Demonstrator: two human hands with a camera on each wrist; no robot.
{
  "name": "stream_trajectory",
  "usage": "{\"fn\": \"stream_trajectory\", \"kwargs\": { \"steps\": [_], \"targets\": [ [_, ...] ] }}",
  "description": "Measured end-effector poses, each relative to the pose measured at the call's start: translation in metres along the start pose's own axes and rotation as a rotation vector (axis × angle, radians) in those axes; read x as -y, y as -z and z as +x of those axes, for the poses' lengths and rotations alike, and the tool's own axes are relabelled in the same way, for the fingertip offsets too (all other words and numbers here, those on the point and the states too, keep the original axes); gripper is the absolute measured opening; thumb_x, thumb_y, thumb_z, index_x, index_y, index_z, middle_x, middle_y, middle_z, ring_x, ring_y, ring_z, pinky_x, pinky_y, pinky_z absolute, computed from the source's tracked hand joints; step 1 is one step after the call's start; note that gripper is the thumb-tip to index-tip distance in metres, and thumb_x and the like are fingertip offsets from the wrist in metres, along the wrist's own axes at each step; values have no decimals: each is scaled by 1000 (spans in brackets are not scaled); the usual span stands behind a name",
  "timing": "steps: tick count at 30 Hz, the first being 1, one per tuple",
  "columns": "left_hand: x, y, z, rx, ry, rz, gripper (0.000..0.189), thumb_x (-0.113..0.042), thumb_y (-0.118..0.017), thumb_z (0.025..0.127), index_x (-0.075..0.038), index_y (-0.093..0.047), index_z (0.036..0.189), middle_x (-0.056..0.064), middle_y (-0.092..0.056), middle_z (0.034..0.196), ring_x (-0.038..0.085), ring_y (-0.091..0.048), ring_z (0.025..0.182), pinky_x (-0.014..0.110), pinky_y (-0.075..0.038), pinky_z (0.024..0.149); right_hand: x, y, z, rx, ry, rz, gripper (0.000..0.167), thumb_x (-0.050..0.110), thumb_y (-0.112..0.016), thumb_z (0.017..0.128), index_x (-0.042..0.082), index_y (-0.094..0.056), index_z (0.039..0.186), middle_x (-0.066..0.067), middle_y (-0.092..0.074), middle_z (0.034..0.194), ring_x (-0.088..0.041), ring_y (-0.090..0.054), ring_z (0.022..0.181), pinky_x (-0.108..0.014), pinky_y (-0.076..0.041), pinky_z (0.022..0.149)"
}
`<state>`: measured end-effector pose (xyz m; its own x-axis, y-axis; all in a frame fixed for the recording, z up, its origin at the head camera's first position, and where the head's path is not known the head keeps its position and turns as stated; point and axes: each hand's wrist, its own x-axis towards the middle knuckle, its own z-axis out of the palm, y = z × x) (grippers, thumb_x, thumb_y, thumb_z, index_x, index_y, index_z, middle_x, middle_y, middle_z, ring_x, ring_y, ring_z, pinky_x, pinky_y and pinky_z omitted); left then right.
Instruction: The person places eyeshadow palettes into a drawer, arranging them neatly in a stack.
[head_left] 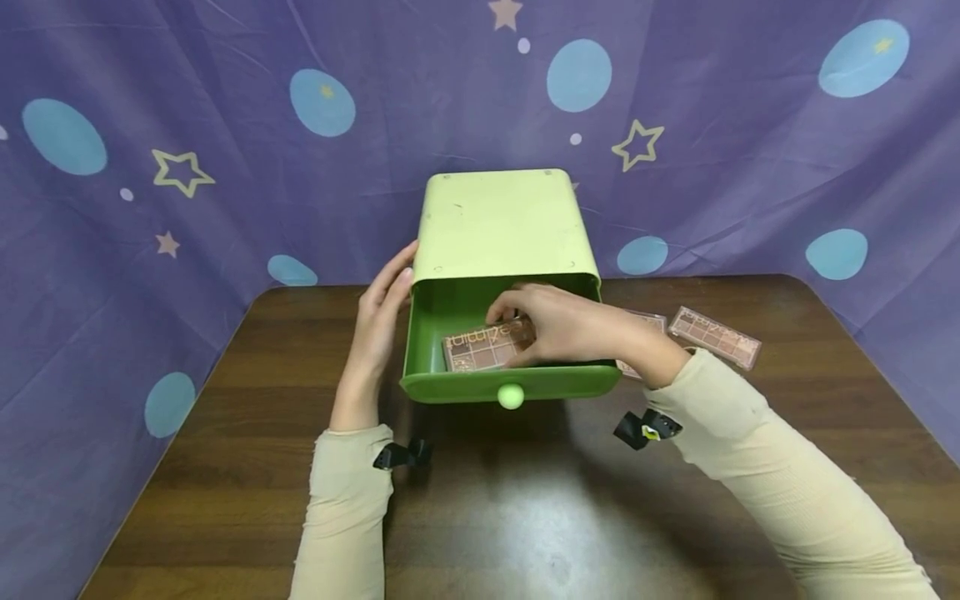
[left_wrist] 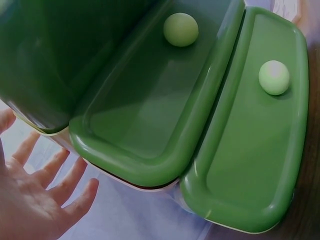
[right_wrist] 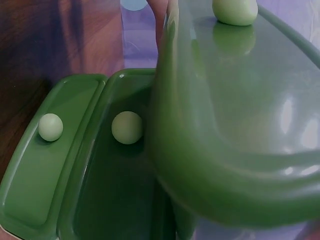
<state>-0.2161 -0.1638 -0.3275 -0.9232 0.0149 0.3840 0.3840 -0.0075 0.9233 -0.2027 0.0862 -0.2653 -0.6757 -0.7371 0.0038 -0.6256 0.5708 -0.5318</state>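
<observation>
In the head view, a small pale-green cabinet (head_left: pixel 502 221) stands on the table with its top green drawer (head_left: pixel 442 388) pulled out. My right hand (head_left: pixel 573 327) reaches into this drawer and pinches the right end of an eyeshadow palette (head_left: pixel 477 347), which has a clear lid and lies tilted inside. My left hand (head_left: pixel 375 325) touches the cabinet's left side with its fingers extended. Spread fingers of that hand also show beside the cabinet in the left wrist view. The right wrist view shows the open drawer's underside and front, but the palette is hidden there.
Two more eyeshadow palettes lie right of the cabinet; one palette (head_left: pixel 716 337) is in full view, the other partly behind my right forearm. Two lower drawers, a middle drawer (left_wrist: pixel 150 110) and a bottom drawer (left_wrist: pixel 240 130), are closed. A purple patterned curtain (head_left: pixel 465 100) hangs behind the table.
</observation>
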Motion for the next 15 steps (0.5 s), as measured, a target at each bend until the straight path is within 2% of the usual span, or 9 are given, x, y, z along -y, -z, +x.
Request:
{"fn": "stream_trajectory", "kwargs": {
  "steps": [3, 10, 15],
  "targets": [
    [0, 0, 0, -4, 1, -4, 43, -22, -48, 104, -10, -51, 145, 4, -53, 144, 16, -56, 111, 32, -44, 93, 0, 2, -3, -8, 5, 44, 51, 18, -83, 82, 4, -61, 127, -4, -62, 101, -17, -56, 83, -34, -48, 81],
    [-1, -1, -1, -3, 8, -8, 44, -22, -48, 104, -10, -51, 145, 4, -53, 144, 16, -56, 110, 32, -44, 93, 0, 9, -16, -35, 58, 84, 45, 24, -72, 93, 8, -60, 133, -1, -65, 122, -15, -60, 106, -37, -49, 91],
    [-1, -1, 0, -2, 7, -10, 44, -23, -49, 104, -10, -51, 146, 5, -52, 144, 16, -56, 109, 32, -45, 92, -1, 13, -31, -90, 81, 121, 42, 27, -69, 95, 11, -61, 133, 3, -65, 125, -14, -59, 109, -39, -46, 93]
  ]
}}
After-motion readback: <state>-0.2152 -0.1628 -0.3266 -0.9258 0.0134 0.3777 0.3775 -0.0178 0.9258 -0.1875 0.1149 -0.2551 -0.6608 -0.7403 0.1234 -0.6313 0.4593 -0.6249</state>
